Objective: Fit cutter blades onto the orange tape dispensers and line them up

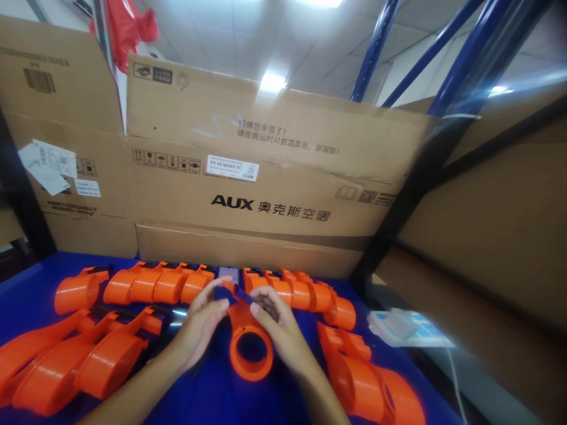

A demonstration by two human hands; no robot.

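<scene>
We pinch one orange tape dispenser (pixel 249 345) between left hand (pixel 201 327) and right hand (pixel 279 330), both grips closed on its neck, ring toward us, above the blue desk (pixel 212 395), steadying it among matching dispensers (pixel 155 284).

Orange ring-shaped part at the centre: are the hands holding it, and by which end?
Yes. Both the left hand and the right hand grip the orange part at its narrow upper end; its round ring end points toward the camera.

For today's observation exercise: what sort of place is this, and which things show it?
Probably a warehouse or factory workbench: stacked cardboard cartons, blue steel racking, and rows of identical orange plastic parts on a blue table.
</scene>
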